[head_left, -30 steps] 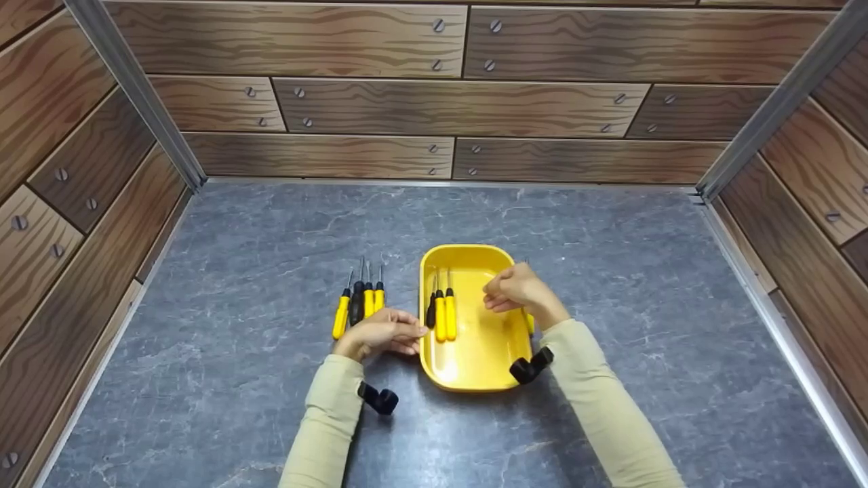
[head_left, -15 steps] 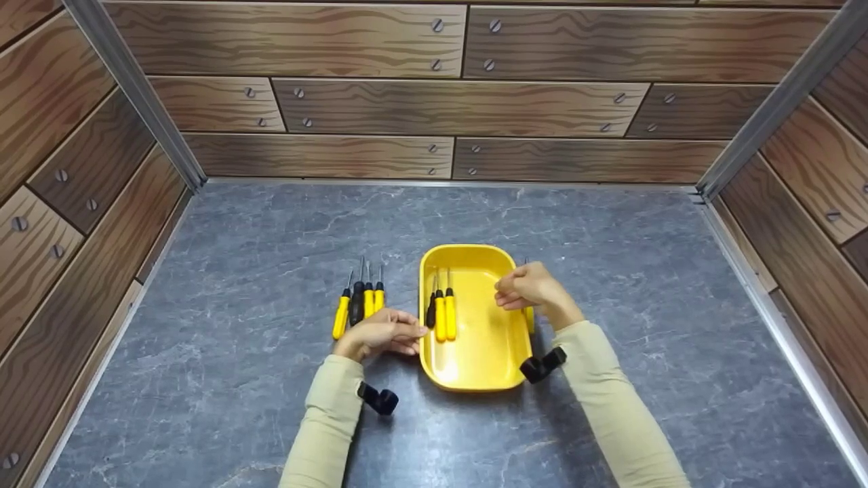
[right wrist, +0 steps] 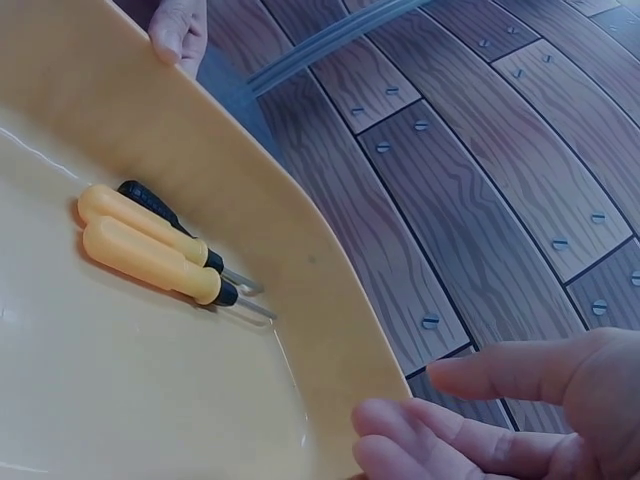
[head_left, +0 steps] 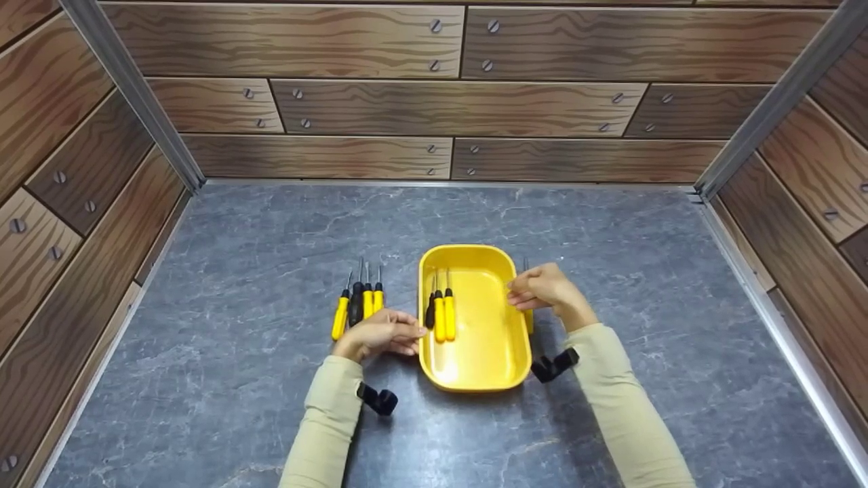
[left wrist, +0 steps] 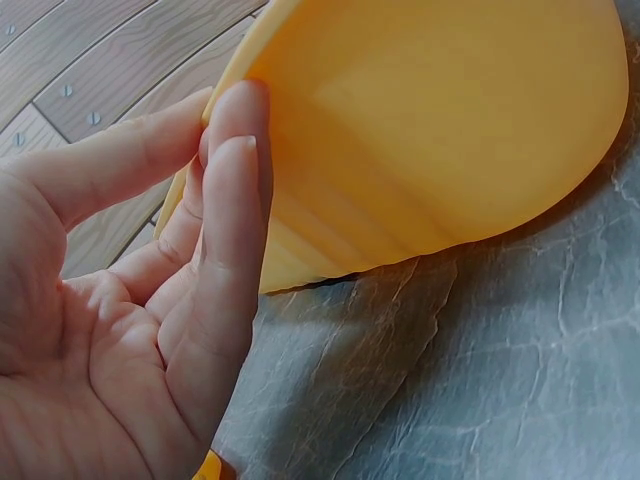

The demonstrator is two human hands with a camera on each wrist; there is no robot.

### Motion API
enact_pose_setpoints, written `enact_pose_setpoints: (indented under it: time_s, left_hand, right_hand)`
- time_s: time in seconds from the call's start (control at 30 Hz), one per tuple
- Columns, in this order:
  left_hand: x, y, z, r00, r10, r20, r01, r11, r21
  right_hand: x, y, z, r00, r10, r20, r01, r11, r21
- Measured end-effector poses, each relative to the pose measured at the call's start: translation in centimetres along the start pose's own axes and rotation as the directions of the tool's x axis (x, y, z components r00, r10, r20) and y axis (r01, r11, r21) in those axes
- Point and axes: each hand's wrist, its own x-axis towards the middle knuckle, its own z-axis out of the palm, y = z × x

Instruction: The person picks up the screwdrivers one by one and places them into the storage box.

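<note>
A yellow tray (head_left: 485, 332) lies lengthwise on the table, with two yellow screwdrivers (head_left: 449, 318) and a black one (head_left: 430, 316) side by side along its left wall. My left hand (head_left: 380, 332) pinches the tray's left rim between thumb and fingers; the left wrist view shows the rim of the tray (left wrist: 450, 120) in the fingers of that hand (left wrist: 150, 300). At the right rim is my right hand (head_left: 550, 293), holding nothing. In the right wrist view the thumb and fingers of this hand (right wrist: 520, 400) are apart beside the rim; whether they touch it, I cannot tell.
Left of the tray lie several screwdrivers, among them a yellow one (head_left: 340, 317) and a black one (head_left: 357, 303), partly behind my left hand. Another yellow handle (head_left: 529, 321) shows just outside the tray's right wall. Wood-patterned walls (head_left: 380, 108) enclose the grey table (head_left: 237, 305).
My right hand has moved rightward from above the tray's interior to its right rim. My left hand and the tray have stayed in place.
</note>
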Motion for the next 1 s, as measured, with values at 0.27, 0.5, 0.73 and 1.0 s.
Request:
enact_pose_setpoints:
  time_s: [0.27,0.5,0.73,1.0]
  left_hand:
    - [0.0,0.0,0.0,1.0,0.0,0.005,0.0,1.0,0.0]
    - [0.1,0.0,0.0,1.0,-0.008,0.008,0.008,1.0,0.001]
    - [0.0,0.0,0.1,1.0,-0.008,0.009,0.008,1.0,-0.005]
    - [-0.1,0.1,0.1,1.0,-0.006,0.004,0.006,1.0,-0.014]
  right_hand:
    - [-0.2,0.3,-0.9,1.0,0.006,-0.002,-0.006,1.0,0.007]
    - [-0.3,0.6,-1.6,1.0,0.013,-0.015,-0.013,1.0,0.025]
    - [-0.1,1.4,-2.3,0.998,0.03,-0.053,-0.03,1.0,0.008]
    - [0.1,2.3,-2.9,0.995,0.069,-0.074,-0.068,0.998,0.008]
